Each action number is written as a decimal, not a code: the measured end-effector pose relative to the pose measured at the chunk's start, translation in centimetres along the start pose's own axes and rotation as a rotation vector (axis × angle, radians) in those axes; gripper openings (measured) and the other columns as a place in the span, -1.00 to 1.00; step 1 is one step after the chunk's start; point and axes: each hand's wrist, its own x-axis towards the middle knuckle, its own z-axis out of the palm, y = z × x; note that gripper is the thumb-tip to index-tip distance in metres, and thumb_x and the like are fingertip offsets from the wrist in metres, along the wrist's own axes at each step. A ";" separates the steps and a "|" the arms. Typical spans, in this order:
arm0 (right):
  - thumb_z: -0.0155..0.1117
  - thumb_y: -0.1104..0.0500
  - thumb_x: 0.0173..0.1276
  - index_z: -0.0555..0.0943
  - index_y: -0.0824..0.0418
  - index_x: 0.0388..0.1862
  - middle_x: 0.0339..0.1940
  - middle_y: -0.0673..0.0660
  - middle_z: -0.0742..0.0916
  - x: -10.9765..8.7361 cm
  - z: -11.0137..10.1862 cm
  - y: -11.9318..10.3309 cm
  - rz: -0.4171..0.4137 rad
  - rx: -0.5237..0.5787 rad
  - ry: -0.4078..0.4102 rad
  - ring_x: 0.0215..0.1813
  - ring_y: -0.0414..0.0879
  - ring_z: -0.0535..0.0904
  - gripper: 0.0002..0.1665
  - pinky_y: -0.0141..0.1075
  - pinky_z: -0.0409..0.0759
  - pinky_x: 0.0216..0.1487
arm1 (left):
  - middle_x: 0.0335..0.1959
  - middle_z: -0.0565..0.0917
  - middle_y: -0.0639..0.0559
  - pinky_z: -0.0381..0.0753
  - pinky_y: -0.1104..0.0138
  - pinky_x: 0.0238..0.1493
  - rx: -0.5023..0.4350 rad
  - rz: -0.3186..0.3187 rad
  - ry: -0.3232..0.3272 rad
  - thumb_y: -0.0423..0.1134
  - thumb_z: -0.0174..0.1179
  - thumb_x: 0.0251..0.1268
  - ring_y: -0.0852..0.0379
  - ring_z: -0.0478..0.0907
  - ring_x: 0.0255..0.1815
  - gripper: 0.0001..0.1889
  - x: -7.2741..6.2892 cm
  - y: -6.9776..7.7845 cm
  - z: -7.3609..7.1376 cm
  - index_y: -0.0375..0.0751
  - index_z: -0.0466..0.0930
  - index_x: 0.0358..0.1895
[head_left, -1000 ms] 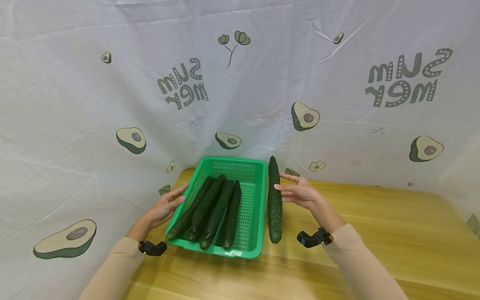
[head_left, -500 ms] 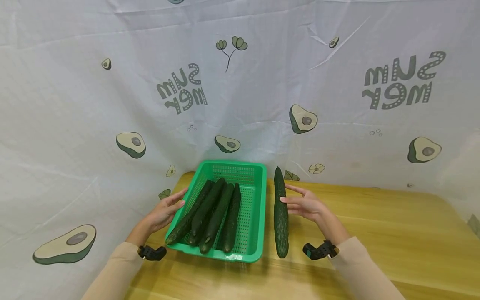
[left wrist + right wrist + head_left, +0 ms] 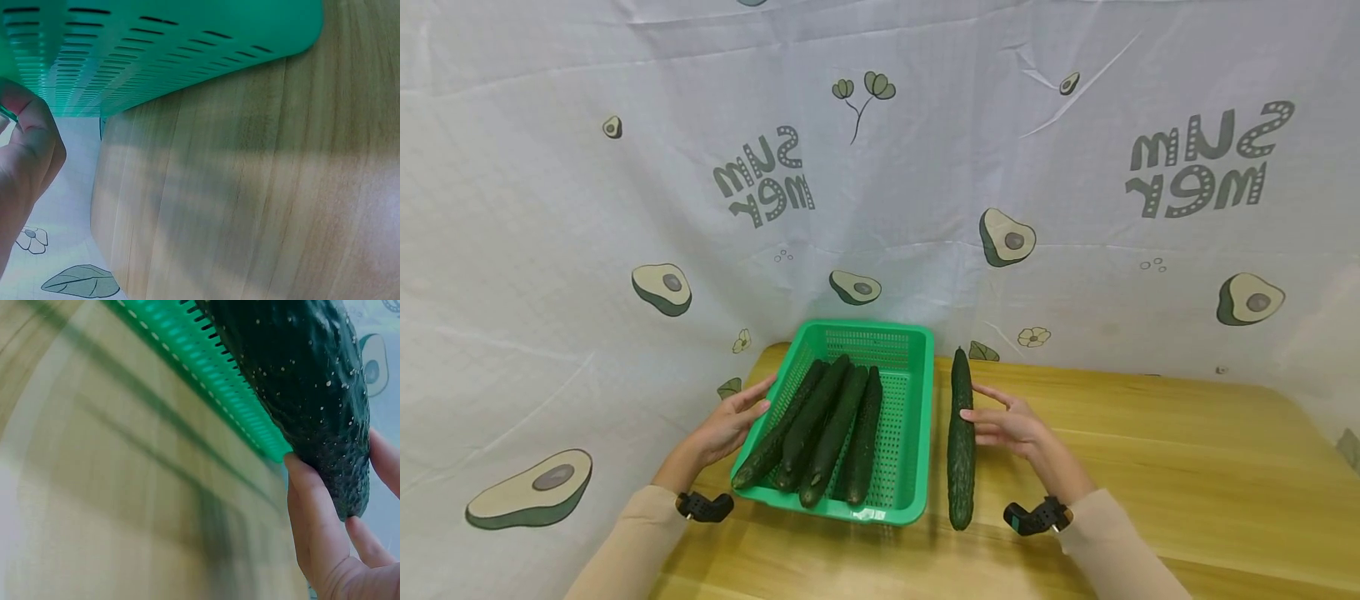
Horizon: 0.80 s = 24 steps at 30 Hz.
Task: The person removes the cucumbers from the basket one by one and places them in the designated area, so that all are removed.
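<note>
The cucumber (image 3: 961, 483) sits farther right of the basket (image 3: 923, 425) and nearer you than a second ago

Your right hand (image 3: 1011, 427) pinches it from both sides, beyond its middle; your left hand (image 3: 730, 425) holds the basket's left rim. The long near end could droop and twist free, since its weight hangs past your fingers; a leftward swing might knock the rim. The skin is dark, glossy and pimpled, tapering at the tip; the basket is slotted green plastic, with four cucumbers (image 3: 837, 433) inside.
</note>
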 end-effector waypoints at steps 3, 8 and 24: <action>0.36 0.32 0.36 0.07 0.29 0.62 0.07 0.32 0.69 0.1 0.0 0.5 0.001 -0.020 0.026 -0.04 0.08 0.72 -0.03 -0.13 0.70 -0.09 | 0.61 -0.38 -0.24 -0.34 -0.03 0.49 0.005 -0.001 0.002 -0.26 -0.10 0.65 -0.21 -0.49 0.58 -0.35 0.0 -0.1 0.0 -0.15 -0.17 0.64; 0.38 0.33 0.34 0.10 0.28 0.61 0.00 0.29 0.72 0.3 0.0 1.2 -0.002 -0.042 0.055 -0.09 0.06 0.73 -0.03 -0.17 0.72 -0.19 | 0.61 -0.38 -0.24 -0.35 -0.04 0.49 0.006 0.004 0.002 -0.26 -0.11 0.66 -0.22 -0.50 0.58 -0.35 0.0 -0.1 0.1 -0.16 -0.18 0.64; 0.41 0.38 0.30 0.11 0.25 0.61 0.12 0.47 0.63 0.9 0.3 2.5 0.007 -0.081 0.093 -0.26 -0.01 0.74 0.00 -0.17 0.71 -0.32 | 0.61 -0.36 -0.23 -0.38 -0.06 0.49 -0.008 0.023 0.001 -0.31 -0.14 0.66 -0.20 -0.52 0.58 -0.37 0.1 -0.1 0.1 -0.20 -0.18 0.63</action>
